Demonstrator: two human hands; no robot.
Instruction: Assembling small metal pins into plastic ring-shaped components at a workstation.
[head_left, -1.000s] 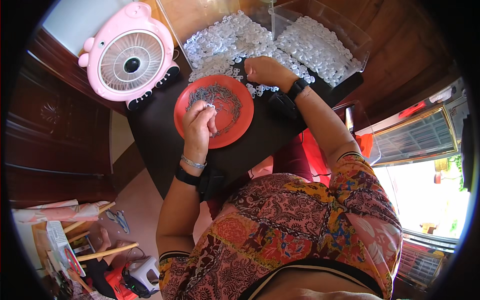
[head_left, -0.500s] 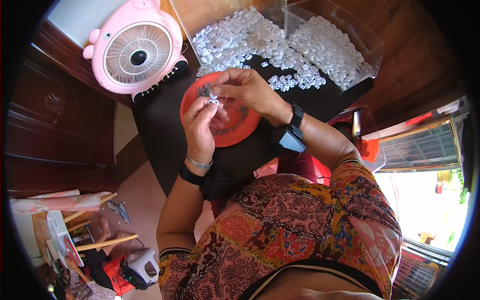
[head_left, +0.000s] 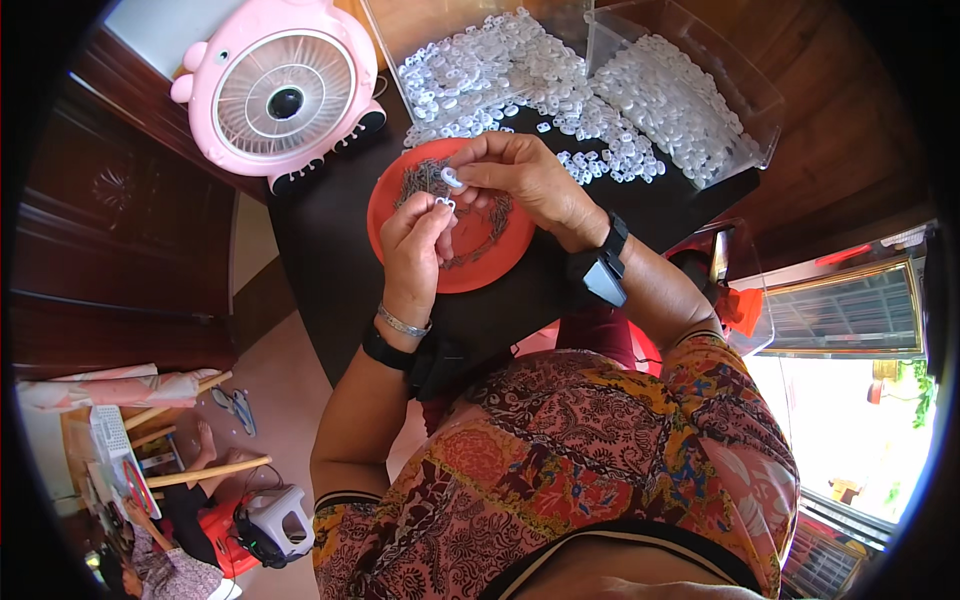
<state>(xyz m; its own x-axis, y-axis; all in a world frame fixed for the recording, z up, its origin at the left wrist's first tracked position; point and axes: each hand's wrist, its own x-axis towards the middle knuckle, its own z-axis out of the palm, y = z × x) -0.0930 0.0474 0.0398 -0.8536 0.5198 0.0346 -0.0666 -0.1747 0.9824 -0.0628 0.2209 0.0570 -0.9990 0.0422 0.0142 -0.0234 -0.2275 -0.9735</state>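
Over a round red-orange plate [head_left: 488, 271], my two hands work close together. My left hand [head_left: 413, 250] pinches a small white plastic piece with holes [head_left: 444, 204] between thumb and fingertips. Just above it, the thumb and forefinger of my right hand [head_left: 524, 183] grip a white oval plastic piece [head_left: 451, 177]. A small gap shows between the two pieces. Thin grey metal pieces [head_left: 421, 178], like small pins or screws, lie heaped in the plate, partly hidden behind my hands.
Behind the plate, many white plastic pieces [head_left: 490, 70] spill from one clear bin onto the dark table [head_left: 320, 290]. A second clear bin [head_left: 765, 125] holds more white ovals [head_left: 670, 100]. A pink animal-shaped fan [head_left: 205, 110] stands at the far left. Another person's leg [head_left: 204, 450] shows lower left.
My hands have drawn slightly apart. The white oval in my right hand now shows clearly, separate from the piece in my left. The whole view has shifted a little.
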